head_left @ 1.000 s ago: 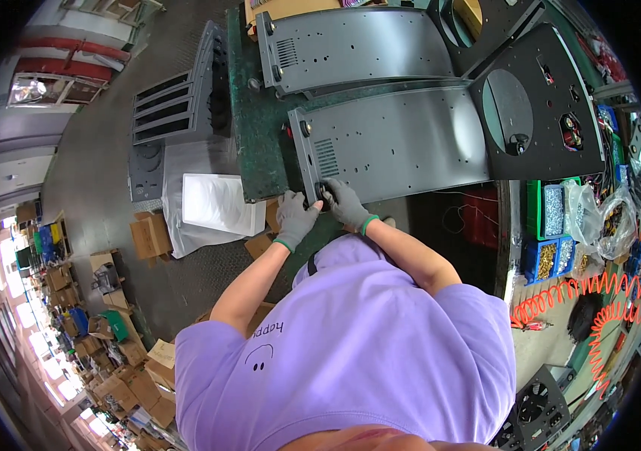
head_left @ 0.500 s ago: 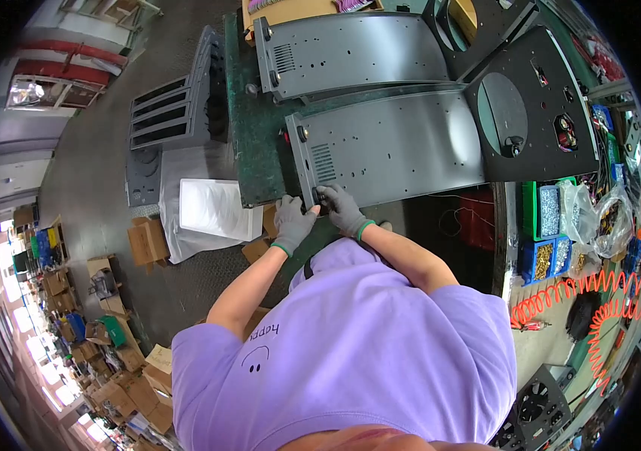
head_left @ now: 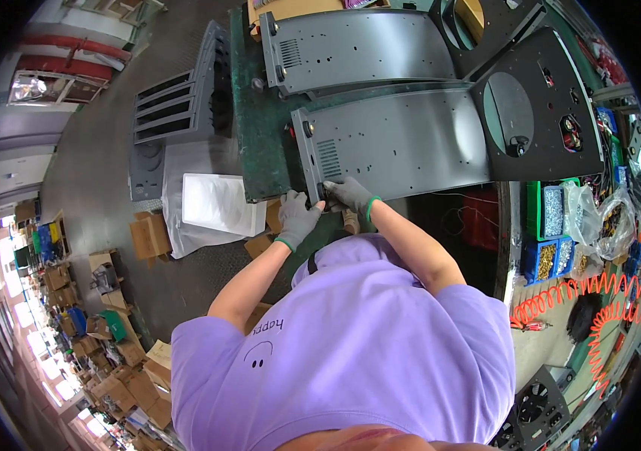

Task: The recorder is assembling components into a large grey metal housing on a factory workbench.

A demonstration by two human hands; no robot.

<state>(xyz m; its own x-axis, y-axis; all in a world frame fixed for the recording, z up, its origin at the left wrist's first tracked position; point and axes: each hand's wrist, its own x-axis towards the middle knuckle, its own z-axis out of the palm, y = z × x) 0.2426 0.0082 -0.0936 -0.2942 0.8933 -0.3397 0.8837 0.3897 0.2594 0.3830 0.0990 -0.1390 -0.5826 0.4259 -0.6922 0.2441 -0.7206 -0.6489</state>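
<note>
A grey sheet-metal panel (head_left: 403, 143) with slots and small holes lies on the green bench, joined at its right to a black panel (head_left: 512, 143) with a large round cutout. Both my hands, in grey gloves with green cuffs, meet at the metal panel's near left corner. My right hand (head_left: 349, 195) is closed, its fingertips on a small black part (head_left: 323, 192) at that corner. My left hand (head_left: 298, 218) is closed too, thumb and fingers against the corner from the left; what they grip is hidden. A similar black round foot (head_left: 308, 129) sits at the same flange's far end.
A second metal panel (head_left: 365, 52) lies behind on the green bench (head_left: 260, 143). Blue and green bins (head_left: 550, 218) of screws stand at the right, near a coiled orange air hose (head_left: 561, 289). A slotted grey housing (head_left: 178, 105) and a white block (head_left: 215, 203) are at the left.
The view has shifted slightly. My right hand has turned a little, its fingers lying lower at the corner; my left hand stays there beside it.
</note>
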